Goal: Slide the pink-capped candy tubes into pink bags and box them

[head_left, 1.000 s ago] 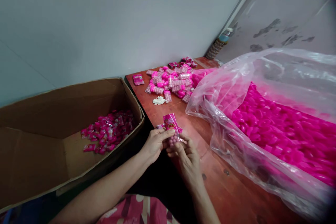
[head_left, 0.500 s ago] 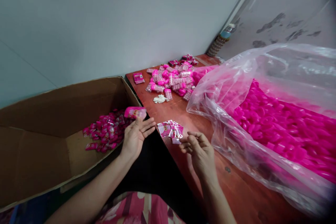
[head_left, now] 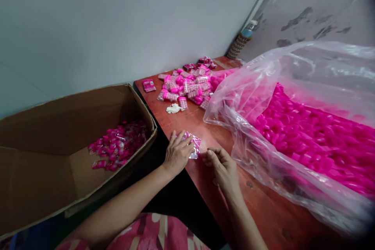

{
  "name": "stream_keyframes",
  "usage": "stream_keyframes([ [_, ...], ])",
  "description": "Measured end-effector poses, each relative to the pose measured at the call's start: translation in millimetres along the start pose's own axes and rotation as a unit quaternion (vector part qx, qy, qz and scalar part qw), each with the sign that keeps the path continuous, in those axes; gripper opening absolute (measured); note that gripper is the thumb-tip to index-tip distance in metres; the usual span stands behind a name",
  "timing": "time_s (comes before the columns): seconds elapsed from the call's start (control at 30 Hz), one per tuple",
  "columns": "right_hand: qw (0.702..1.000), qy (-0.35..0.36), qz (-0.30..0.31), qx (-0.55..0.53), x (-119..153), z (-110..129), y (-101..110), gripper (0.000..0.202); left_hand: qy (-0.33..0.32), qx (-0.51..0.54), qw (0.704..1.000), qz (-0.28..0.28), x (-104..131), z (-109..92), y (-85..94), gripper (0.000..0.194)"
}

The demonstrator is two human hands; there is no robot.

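Left hand [head_left: 178, 154] — palm down — over pink packets [head_left: 195, 147] on red table [head_left: 275, 213]. Right hand [head_left: 223, 168] beside them, half-curled. Beyond: pink-capped bottles [head_left: 189, 86], heaped. Cardboard box [head_left: 41, 125] at left, pink packs [head_left: 121, 146] inside; clear bag [head_left: 319, 56] of pink pieces [head_left: 307, 140] at right.

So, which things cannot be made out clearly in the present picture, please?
In the head view:
Packets: partly hidden under the left hand; their number is unclear.
Right hand: curled fingers hide whether it holds anything.
Cardboard box: cut off by the left edge.
Plastic bag: cut off by the right edge.
Lone packet on the table: print too small to read.
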State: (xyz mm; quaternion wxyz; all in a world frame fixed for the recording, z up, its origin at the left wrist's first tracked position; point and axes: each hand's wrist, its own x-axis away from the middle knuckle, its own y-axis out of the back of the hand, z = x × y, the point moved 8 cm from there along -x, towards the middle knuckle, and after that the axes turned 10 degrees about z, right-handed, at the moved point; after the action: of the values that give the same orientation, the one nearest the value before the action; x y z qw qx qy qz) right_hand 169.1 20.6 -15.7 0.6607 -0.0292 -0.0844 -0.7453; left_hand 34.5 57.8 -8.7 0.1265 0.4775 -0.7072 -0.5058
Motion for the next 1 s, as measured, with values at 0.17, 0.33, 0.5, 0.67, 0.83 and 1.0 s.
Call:
stream_keyframes([
  [0.17, 0.996, 0.048, -0.033, 0.06, -3, 4, 3, 0.022, -0.003, 0.053, 0.998, -0.021, 0, 1, 1.7, 0.018],
  [0.33, 0.997, 0.048, -0.039, 0.046, 4, 2, 4, 0.02, 0.031, 0.099, 0.995, -0.003, -2, 8, 0.9, 0.027],
  [0.5, 0.996, 0.056, -0.047, 0.051, 2, 3, 2, 0.02, 0.043, 0.141, 0.989, -0.009, -2, 13, 0.7, 0.02],
  [0.67, 0.996, 0.067, -0.052, 0.024, -9, 5, -8, 0.027, 0.031, 0.165, 0.985, -0.037, 2, 13, 10.2, 0.026],
  [0.83, 0.992, 0.041, -0.009, -0.122, -25, 10, -23, 0.032, 0.052, 0.274, 0.957, -0.073, -2, 17, 34.9, 0.034],
  [1.0, 0.988, 0.044, -0.007, -0.145, -33, 30, -29, 0.031, 0.193, 0.519, 0.832, -0.039, -2, 38, 20.9, 0.025],
])
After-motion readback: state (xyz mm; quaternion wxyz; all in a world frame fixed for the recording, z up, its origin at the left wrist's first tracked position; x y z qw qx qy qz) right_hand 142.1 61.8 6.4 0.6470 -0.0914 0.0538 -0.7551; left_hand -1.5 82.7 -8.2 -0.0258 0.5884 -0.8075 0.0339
